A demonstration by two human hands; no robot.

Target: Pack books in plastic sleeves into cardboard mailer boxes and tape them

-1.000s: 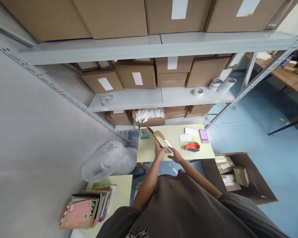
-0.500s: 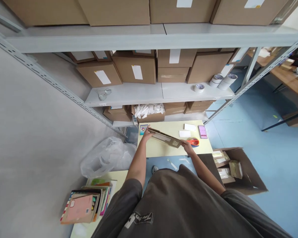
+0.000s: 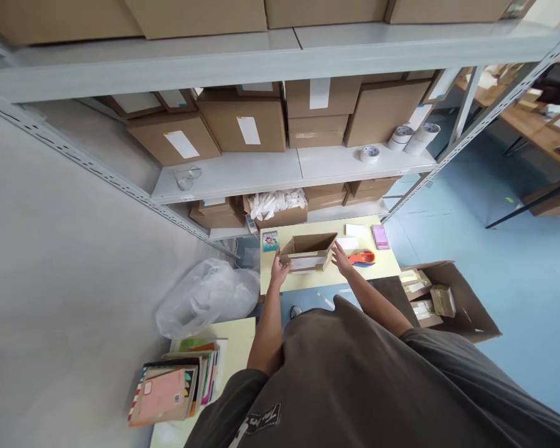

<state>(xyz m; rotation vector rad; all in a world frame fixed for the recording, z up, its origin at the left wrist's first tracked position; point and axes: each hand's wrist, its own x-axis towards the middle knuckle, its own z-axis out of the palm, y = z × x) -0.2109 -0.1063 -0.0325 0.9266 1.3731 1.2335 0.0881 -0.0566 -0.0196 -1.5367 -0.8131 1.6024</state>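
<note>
A small cardboard box [image 3: 308, 262] is held over the pale yellow table [image 3: 242, 331], its open top facing up and a pale strip along its near side. My left hand [image 3: 280, 269] grips the box's left end. At the right end, my right hand [image 3: 340, 258] has its fingers against the side wall. Just right of that hand lies an orange-red and blue item [image 3: 363, 258] of unclear kind. A colourful booklet [image 3: 270, 241] lies beyond my left hand. White paper slips [image 3: 356, 230] and a purple stack [image 3: 380, 238] sit on the table's right part.
A metal shelf rack [image 3: 242, 171] with cardboard boxes, tape rolls [image 3: 369, 154] and glasses [image 3: 185, 179] rises ahead. On the right stands a large carton [image 3: 466, 298] holding small parcels. Left are a clear plastic bag [image 3: 210, 295] and a stack of books [image 3: 168, 392].
The flat folded cardboard between my hands has been opened out into a box shape. My hands have moved slightly closer together and the view has shifted.
</note>
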